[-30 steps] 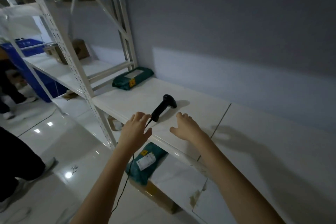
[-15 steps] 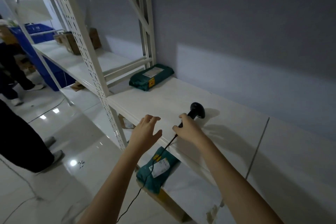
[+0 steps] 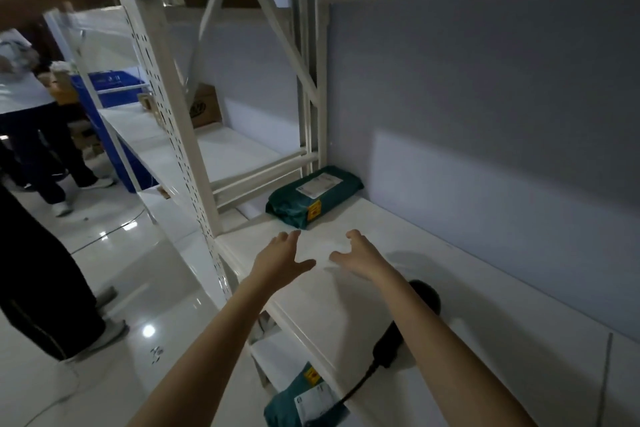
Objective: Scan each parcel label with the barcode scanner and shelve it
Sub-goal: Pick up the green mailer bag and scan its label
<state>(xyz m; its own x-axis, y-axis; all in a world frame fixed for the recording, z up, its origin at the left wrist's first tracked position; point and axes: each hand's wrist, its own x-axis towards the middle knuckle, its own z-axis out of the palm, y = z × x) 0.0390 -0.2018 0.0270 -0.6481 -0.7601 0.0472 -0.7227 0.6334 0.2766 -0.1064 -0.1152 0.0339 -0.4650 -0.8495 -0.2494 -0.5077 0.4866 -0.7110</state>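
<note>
A dark green parcel (image 3: 313,195) with a white label lies at the back left of the white shelf (image 3: 467,291). My left hand (image 3: 278,258) and my right hand (image 3: 360,255) hover over the shelf just in front of it, fingers spread, holding nothing. The black barcode scanner (image 3: 398,336) lies on the shelf, partly hidden under my right forearm, its cable running off the front edge. A second green parcel (image 3: 304,402) with a white label sits on the lower shelf below.
A white perforated upright (image 3: 173,121) stands left of my hands. A cardboard box (image 3: 204,109) sits on the neighbouring shelf. Blue bins (image 3: 110,87) and two standing people (image 3: 38,253) are on the glossy floor at left.
Both hands have moved away from the scanner toward the green parcel at the back. The scanner stays lying on the shelf, now under my right forearm.
</note>
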